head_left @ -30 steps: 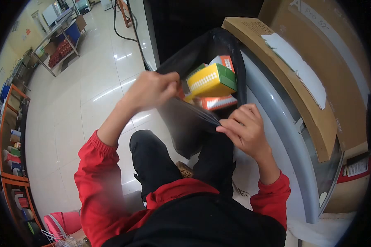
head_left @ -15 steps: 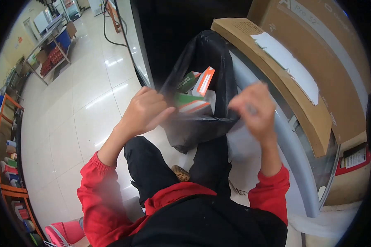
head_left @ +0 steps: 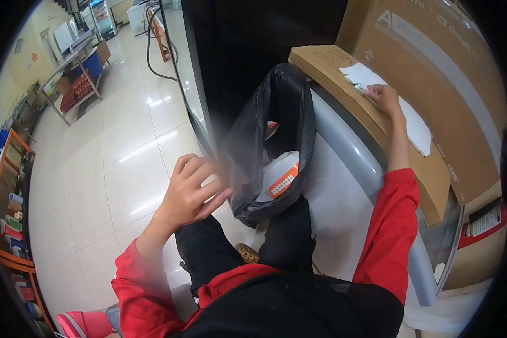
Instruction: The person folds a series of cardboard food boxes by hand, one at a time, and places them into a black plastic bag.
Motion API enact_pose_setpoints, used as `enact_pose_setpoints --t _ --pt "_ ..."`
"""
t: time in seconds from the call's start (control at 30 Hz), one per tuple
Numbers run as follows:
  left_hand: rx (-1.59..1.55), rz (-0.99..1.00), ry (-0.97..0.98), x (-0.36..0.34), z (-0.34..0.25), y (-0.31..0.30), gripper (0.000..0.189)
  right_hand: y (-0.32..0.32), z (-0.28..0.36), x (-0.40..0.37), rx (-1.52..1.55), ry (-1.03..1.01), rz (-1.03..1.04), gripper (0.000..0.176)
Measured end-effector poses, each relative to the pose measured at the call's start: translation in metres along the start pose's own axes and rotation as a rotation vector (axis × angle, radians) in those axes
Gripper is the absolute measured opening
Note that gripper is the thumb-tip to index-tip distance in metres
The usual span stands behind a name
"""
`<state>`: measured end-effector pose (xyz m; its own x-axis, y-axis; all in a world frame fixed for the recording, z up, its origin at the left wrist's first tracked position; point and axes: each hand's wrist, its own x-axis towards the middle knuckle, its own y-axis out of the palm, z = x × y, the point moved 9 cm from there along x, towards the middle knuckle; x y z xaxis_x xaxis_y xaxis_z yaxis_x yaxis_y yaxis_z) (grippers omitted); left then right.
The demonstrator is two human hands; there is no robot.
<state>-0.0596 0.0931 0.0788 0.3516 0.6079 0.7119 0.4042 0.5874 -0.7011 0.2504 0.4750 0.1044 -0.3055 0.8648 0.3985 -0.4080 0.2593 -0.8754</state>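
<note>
A black plastic bag (head_left: 304, 107) stands open-mouthed between my knees. Inside it lies a white and orange carton (head_left: 284, 180), and a piece of another orange-edged box shows deeper in. My left hand (head_left: 191, 188) hovers by the bag's left side, fingers loosely curled and thumb apart, with nothing visible in it. Reaching out to the right, my right hand (head_left: 384, 101) pinches the edge of a stack of white sheets (head_left: 414, 129), which rests along a flat brown cardboard box (head_left: 315, 56).
A large brown carton (head_left: 467, 101) leans behind the flat box. A grey curved edge (head_left: 349, 146) runs right of the bag. An orange-framed shelf (head_left: 8, 197) and a pink object (head_left: 90, 324) are on the left. Tiled floor (head_left: 124, 141) spreads leftward.
My right hand has left the bag's right rim and moved up and right to the white sheets. My left hand has lowered slightly. The bag's mouth has narrowed and its contents have shifted.
</note>
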Motion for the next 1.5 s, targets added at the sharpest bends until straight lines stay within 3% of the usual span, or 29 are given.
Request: enact_pose_setpoints --t 0.1,0.2,0.37,0.43,0.47,0.57,0.67,0.8,0.93,1.07,1.17,1.2,1.33,1.43,1.5 --pt "-0.014 0.023 -0.004 -0.001 -0.003 0.001 0.007 -0.006 -0.003 0.000 0.057 0.019 0.028 0.030" --pt "-0.029 -0.003 -0.001 0.000 -0.007 0.000 0.007 -0.031 -0.013 0.007 0.039 -0.051 -0.299 0.022" --pt "-0.179 -0.161 -0.183 0.013 -0.004 -0.023 0.015 -0.137 0.115 -0.081 -0.075 -0.244 -0.973 0.016" --pt "-0.276 -0.260 -0.269 0.020 -0.003 -0.026 0.021 -0.163 0.163 -0.113 -0.059 -0.324 -1.054 0.015" --pt "-0.328 -0.278 -0.277 0.022 -0.003 -0.024 0.037 -0.171 0.184 -0.128 -0.014 -0.366 -1.065 0.014" --pt "-0.377 -0.502 -0.196 0.038 -0.014 -0.042 0.059 -0.186 0.248 -0.179 0.158 -0.582 -1.096 0.012" --pt "-0.613 -0.626 -0.191 0.053 -0.031 -0.061 0.067 -0.180 0.303 -0.227 0.170 -0.682 -0.912 0.013" --pt "-1.099 -0.679 -0.360 0.041 -0.038 -0.044 0.037 -0.153 0.327 -0.262 0.357 -0.697 -0.651 0.017" --pt "-1.215 -0.754 -0.643 -0.004 -0.040 -0.031 0.013 -0.113 0.305 -0.274 0.562 -0.528 -0.534 0.023" --pt "-0.841 -0.789 -0.685 -0.052 -0.049 -0.046 0.009 -0.074 0.297 -0.304 0.733 -0.449 -0.414 0.022" --pt "-0.798 -0.800 -0.739 -0.085 -0.047 -0.055 0.010 -0.060 0.319 -0.334 0.731 -0.608 -0.357 0.023" --pt "-0.817 -0.800 -0.852 -0.096 -0.045 -0.055 0.006 -0.054 0.327 -0.342 0.722 -0.690 -0.348 0.028" --pt "-0.779 -0.662 -0.989 -0.118 -0.031 -0.053 0.005 -0.033 0.354 -0.367 0.658 -1.073 -0.390 0.025" --pt "-0.735 -0.634 -0.969 -0.120 -0.033 -0.056 0.006 -0.026 0.363 -0.364 0.736 -1.111 -0.289 0.021" --pt "-0.658 -0.557 -0.928 -0.119 -0.035 -0.056 0.004 -0.018 0.359 -0.359 0.762 -1.042 -0.203 0.027"
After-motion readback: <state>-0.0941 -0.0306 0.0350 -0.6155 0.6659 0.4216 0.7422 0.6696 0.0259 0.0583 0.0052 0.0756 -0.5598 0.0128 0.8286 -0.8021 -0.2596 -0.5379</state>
